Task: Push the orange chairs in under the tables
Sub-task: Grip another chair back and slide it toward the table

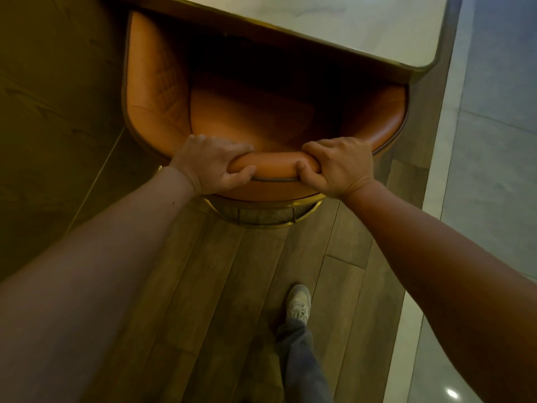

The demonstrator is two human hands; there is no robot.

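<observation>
Nearest the camera, a light-coloured shoe (298,303) and a grey trouser leg (302,362) are standing on the wooden plank floor (189,286). Two bare forearms are reaching forward from the lower corners of the view. The left hand (209,165) and the right hand (340,167) are both gripping the padded top rail (273,167) of the orange chair (247,120). On each hand the fingers (232,146) are curling tightly over the rail toward the seat, and the thumb is pressing against the rail's outer face. A short stretch of rail is showing between the two hands. The chair is a tub type in smooth orange leather. Its curved backrest is wrapping round the seat, diamond stitching is showing on the inner left panel, and dark piping is running along the outer edge. A round brass-coloured base ring (261,221) is sitting on the floor beneath it. The front of the seat is lying in shadow under the edge of the desk (334,27), which is showing a pale marbled top, a brass-coloured rim and a rounded corner. Pale stone tiles (494,141) are lying to the right.
</observation>
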